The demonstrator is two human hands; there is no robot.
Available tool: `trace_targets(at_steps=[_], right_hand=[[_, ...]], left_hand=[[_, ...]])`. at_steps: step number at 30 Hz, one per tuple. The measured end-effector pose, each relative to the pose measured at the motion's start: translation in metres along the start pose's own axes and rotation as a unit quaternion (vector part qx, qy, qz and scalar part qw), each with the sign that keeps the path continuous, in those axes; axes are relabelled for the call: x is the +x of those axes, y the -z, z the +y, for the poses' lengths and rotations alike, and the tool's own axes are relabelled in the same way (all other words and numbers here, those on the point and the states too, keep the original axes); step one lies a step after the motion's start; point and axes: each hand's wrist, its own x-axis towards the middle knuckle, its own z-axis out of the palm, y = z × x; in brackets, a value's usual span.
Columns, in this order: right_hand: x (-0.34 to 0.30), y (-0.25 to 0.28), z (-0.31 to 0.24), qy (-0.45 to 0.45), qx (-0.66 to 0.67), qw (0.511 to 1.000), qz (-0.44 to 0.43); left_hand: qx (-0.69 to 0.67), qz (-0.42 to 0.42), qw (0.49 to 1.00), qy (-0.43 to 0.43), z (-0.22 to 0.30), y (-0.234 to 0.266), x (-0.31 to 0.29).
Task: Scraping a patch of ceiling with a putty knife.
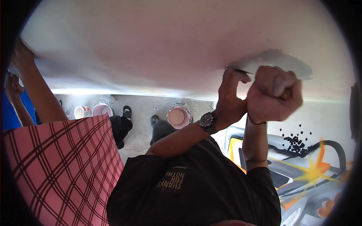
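Note:
My left hand (228,98), with a black watch (207,121) on its wrist, is raised close to the pale wall (158,41). Its fingers curl against a thin dark blade (242,71), the thumb standing apart. Beside it, touching or almost touching at the wrist, my right hand (274,96) makes a fist. A brownish rounded end (287,93), like a tool's handle, peeps out of that fist; the rest of it is hidden. Whether blade and handle are one tool I cannot tell. A grey smeared patch (281,60) marks the wall just beyond both hands.
Close on my left stands a person in a pink checked shirt (64,162), one arm (37,83) up at the wall. Someone in blue (28,107) is farther left. Buckets (178,127) and a white tub (82,112) stand on the floor. Painted graffiti (313,169) covers the right-hand wall.

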Motion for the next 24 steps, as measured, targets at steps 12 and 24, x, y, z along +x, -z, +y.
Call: trace_targets(at_steps=[12, 24], right_hand=[[-0.016, -0.015, -0.016, -0.026, 0.045, 0.996, -0.072], [-0.015, -0.037, 0.005, 0.017, 0.004, 0.998, -0.066]], left_hand=[[-0.01, 0.008, 0.999, -0.038, 0.006, 0.021, 0.008], [0.001, 0.03, 0.999, -0.019, 0.003, 0.034, 0.012]])
